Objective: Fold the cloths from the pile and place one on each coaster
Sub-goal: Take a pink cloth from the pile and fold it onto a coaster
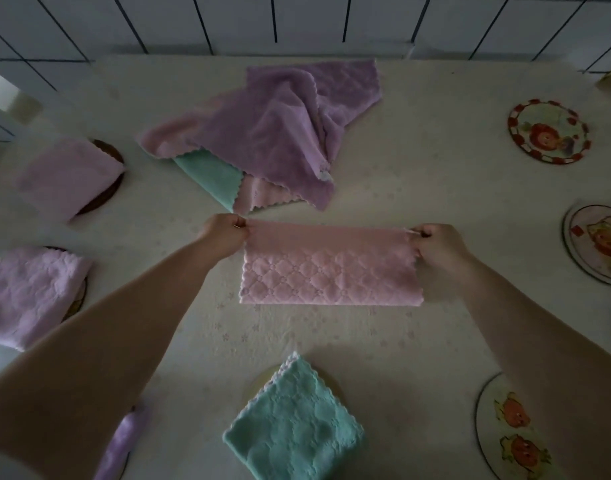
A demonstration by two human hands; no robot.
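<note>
At table centre, a pink quilted microfibre cloth [330,268] folded into a long rectangle lies stretched between both hands: left hand [224,235] pinches its far left corner, right hand [439,245] pinches the far right corner. Just beyond sits the rumpled pile of purple, pink and teal cloths [269,136]. Nearer, a folded teal cloth [293,424] covers a round coaster. Three bare round picture coasters [548,131] line the right side of the pale patterned tabletop [435,188].
</note>
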